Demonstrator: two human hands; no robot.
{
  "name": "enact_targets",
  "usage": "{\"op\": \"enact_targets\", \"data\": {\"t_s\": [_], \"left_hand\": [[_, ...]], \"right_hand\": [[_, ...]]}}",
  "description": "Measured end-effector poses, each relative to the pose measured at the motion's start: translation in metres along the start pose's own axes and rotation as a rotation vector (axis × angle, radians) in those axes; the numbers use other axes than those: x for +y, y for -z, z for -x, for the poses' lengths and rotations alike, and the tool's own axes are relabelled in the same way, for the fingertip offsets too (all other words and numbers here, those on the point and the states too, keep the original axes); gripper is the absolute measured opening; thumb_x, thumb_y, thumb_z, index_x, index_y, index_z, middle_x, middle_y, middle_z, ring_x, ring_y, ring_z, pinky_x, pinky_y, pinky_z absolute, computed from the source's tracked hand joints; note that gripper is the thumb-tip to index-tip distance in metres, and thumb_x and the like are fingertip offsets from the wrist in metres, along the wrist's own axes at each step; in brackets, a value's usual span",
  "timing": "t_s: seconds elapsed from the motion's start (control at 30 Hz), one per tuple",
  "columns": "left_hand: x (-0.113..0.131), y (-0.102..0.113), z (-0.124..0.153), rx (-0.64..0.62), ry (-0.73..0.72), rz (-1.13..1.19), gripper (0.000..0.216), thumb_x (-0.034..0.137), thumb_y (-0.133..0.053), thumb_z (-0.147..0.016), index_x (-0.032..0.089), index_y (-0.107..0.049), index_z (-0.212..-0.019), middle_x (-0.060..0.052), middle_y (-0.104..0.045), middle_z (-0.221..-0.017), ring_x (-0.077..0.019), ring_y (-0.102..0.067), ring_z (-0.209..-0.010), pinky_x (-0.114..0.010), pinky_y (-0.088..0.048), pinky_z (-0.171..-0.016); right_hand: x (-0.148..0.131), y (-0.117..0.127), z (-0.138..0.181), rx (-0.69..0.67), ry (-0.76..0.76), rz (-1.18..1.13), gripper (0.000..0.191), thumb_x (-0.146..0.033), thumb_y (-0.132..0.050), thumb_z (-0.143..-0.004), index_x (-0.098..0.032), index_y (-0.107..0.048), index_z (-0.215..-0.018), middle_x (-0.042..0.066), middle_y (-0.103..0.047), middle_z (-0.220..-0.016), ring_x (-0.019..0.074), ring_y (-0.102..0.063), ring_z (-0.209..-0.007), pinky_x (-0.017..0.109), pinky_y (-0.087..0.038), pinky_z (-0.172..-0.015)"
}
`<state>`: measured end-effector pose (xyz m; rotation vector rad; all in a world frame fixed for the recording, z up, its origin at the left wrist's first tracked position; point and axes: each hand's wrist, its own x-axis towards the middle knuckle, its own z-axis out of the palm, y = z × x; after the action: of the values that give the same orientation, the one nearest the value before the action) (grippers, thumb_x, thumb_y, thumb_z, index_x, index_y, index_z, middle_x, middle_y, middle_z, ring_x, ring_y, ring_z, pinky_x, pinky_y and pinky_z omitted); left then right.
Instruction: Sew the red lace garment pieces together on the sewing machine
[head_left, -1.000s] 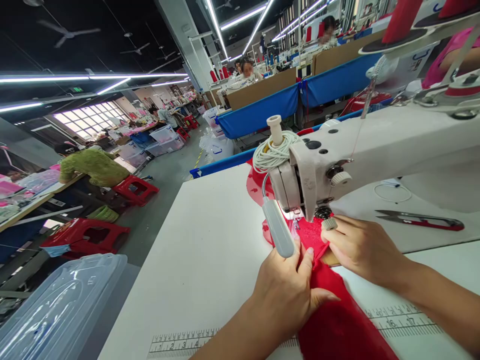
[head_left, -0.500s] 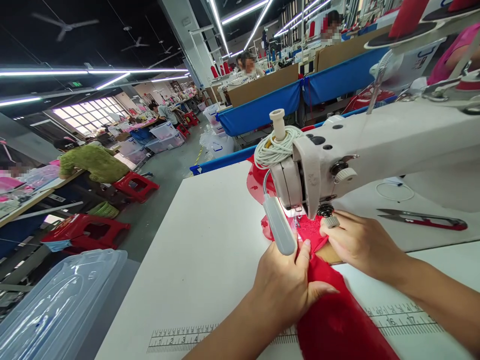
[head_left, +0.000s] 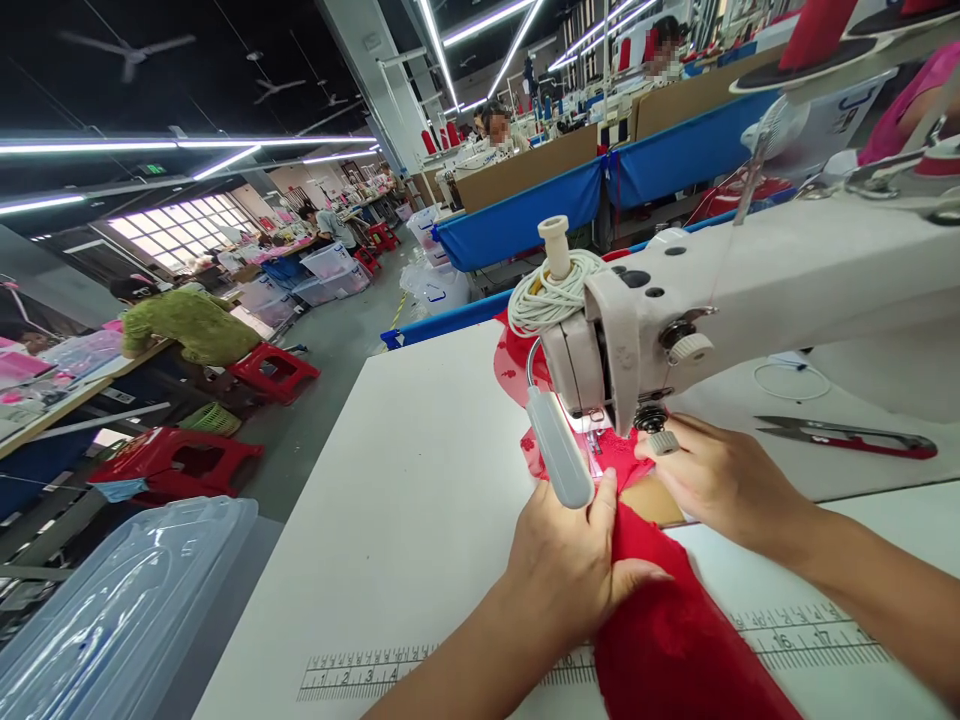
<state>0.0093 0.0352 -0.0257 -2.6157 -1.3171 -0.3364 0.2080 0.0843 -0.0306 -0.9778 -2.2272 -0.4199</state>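
Observation:
A strip of red lace fabric (head_left: 675, 640) runs from the table's near edge up under the needle of a white sewing machine (head_left: 750, 290). My left hand (head_left: 570, 565) presses the fabric from the left, fingers closed on its edge just below the machine's grey lamp (head_left: 556, 450). On the right side my right hand (head_left: 720, 480) lies over the fabric, its fingertips at the presser foot. A tan card (head_left: 654, 500) shows between the two hands.
Red-handled thread snips (head_left: 847, 437) lie on the white table (head_left: 420, 520) at the right. A coil of white cord (head_left: 547, 295) sits on the machine head. A clear plastic bin lid (head_left: 120, 610) is at lower left. Other people work at tables beyond the aisle.
The red fabric has fed further under the needle, and both hands have crept forward with it. More of the tan card now shows.

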Motion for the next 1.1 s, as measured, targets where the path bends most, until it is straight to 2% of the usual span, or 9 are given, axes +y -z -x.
{"op": "enact_targets", "data": {"t_s": [0.13, 0.23, 0.43, 0.67, 0.77, 0.87, 1.0, 1.1], "left_hand": [[0.001, 0.001, 0.001, 0.039, 0.003, -0.014, 0.090, 0.080, -0.019, -0.083, 0.010, -0.060, -0.121, -0.020, -0.065, -0.103, -0.0333, -0.063, -0.098, -0.040, -0.055, -0.069], [0.003, 0.002, 0.001, 0.067, -0.007, -0.035, 0.090, 0.080, -0.021, -0.083, 0.009, -0.059, -0.124, -0.021, -0.063, -0.114, -0.0355, -0.060, -0.105, -0.047, -0.053, -0.080], [0.008, -0.001, 0.001, 0.196, -0.024, -0.047, 0.091, 0.080, -0.020, -0.084, 0.006, -0.063, -0.116, -0.021, -0.065, -0.114, -0.0396, -0.057, -0.111, -0.063, -0.039, -0.100], [0.006, -0.001, 0.002, 0.154, -0.023, -0.062, 0.089, 0.080, -0.027, -0.083, 0.006, -0.061, -0.120, -0.024, -0.061, -0.121, -0.0431, -0.053, -0.118, -0.066, -0.038, -0.099], [0.006, -0.002, 0.002, 0.148, -0.012, -0.049, 0.087, 0.078, -0.028, -0.085, 0.006, -0.061, -0.120, -0.023, -0.063, -0.117, -0.0418, -0.055, -0.116, -0.065, -0.037, -0.100], [0.005, -0.003, 0.002, 0.131, 0.001, -0.059, 0.088, 0.078, -0.027, -0.085, 0.005, -0.060, -0.122, -0.024, -0.063, -0.116, -0.0432, -0.054, -0.117, -0.066, -0.037, -0.099], [0.003, -0.005, 0.002, 0.111, -0.006, -0.079, 0.092, 0.079, -0.025, -0.084, 0.004, -0.058, -0.125, -0.026, -0.057, -0.126, -0.0442, -0.050, -0.122, -0.066, -0.036, -0.100], [0.002, -0.008, 0.002, 0.117, -0.004, -0.081, 0.092, 0.080, -0.025, -0.084, 0.004, -0.056, -0.127, -0.025, -0.058, -0.125, -0.0437, -0.050, -0.122, -0.066, -0.035, -0.101]], "right_hand": [[0.000, 0.004, -0.002, -0.013, 0.014, -0.013, 0.034, 0.004, -0.039, -0.080, -0.020, -0.043, -0.056, 0.002, -0.047, -0.064, 0.0142, -0.045, -0.060, 0.026, -0.030, -0.048], [0.000, 0.003, -0.003, -0.016, 0.017, -0.046, 0.034, 0.004, -0.038, -0.079, -0.021, -0.041, -0.056, 0.002, -0.046, -0.064, 0.0147, -0.044, -0.061, 0.026, -0.030, -0.049], [0.003, -0.003, 0.000, 0.007, -0.001, -0.089, 0.031, 0.002, -0.038, -0.080, -0.020, -0.042, -0.059, 0.001, -0.044, -0.064, 0.0144, -0.044, -0.061, 0.026, -0.029, -0.049], [0.007, -0.003, 0.001, -0.040, 0.010, -0.179, 0.032, 0.002, -0.039, -0.082, -0.020, -0.039, -0.059, 0.002, -0.046, -0.068, 0.0146, -0.045, -0.065, 0.025, -0.036, -0.054], [0.007, -0.004, 0.002, -0.047, 0.013, -0.200, 0.033, 0.003, -0.038, -0.082, -0.021, -0.038, -0.058, 0.001, -0.044, -0.068, 0.0149, -0.044, -0.065, 0.026, -0.036, -0.054], [0.009, -0.009, 0.005, -0.076, -0.017, -0.225, 0.031, 0.004, -0.037, -0.081, -0.020, -0.043, -0.063, 0.002, -0.046, -0.071, 0.0155, -0.046, -0.066, 0.027, -0.038, -0.057], [0.013, -0.013, 0.006, -0.114, 0.006, -0.228, 0.029, 0.006, -0.038, -0.078, -0.018, -0.054, -0.074, 0.004, -0.053, -0.077, 0.0179, -0.053, -0.076, 0.029, -0.044, -0.062], [0.013, -0.010, 0.004, -0.091, 0.011, -0.196, 0.031, 0.005, -0.039, -0.079, -0.018, -0.059, -0.079, 0.006, -0.058, -0.082, 0.0191, -0.056, -0.081, 0.029, -0.046, -0.065]]}}
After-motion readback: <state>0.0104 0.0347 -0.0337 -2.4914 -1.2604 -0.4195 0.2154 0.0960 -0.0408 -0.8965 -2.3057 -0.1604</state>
